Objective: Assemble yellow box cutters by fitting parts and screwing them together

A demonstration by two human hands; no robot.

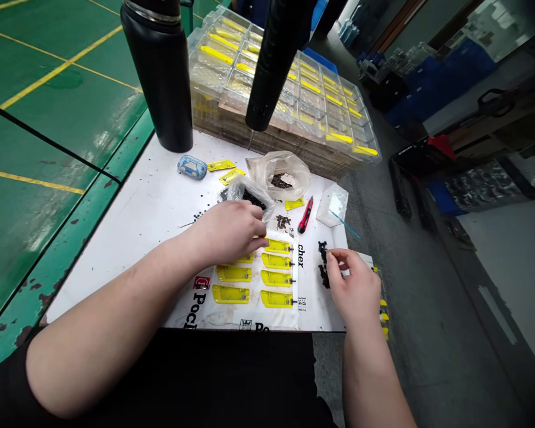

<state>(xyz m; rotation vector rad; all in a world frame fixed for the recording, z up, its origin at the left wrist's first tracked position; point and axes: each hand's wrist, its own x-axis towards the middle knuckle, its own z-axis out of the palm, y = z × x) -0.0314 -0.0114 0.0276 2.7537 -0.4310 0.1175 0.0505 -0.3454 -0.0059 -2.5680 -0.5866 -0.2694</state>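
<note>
My left hand [232, 232] is closed, its fingers curled together over the upper end of the rows of yellow plastic pieces [276, 278]. What its fingertips hold, if anything, is hidden. Two columns of these flat pieces lie on a printed white sheet [255, 312]; those in the right column have small dark bits sticking out at their right ends. At the table's right side, my right hand [355, 284] pinches thumb and finger together beside a cluster of small black parts [323, 274]. I cannot make out what sits between those fingertips.
Beyond my hands are an open plastic bag [301, 178] of dark bits, a second bag of black parts [254, 200], a red utility knife [306, 215] and a white container [333, 205]. A black bottle [163, 77], hanging black screwdriver [274, 65] and compartment box [312, 89] stand behind.
</note>
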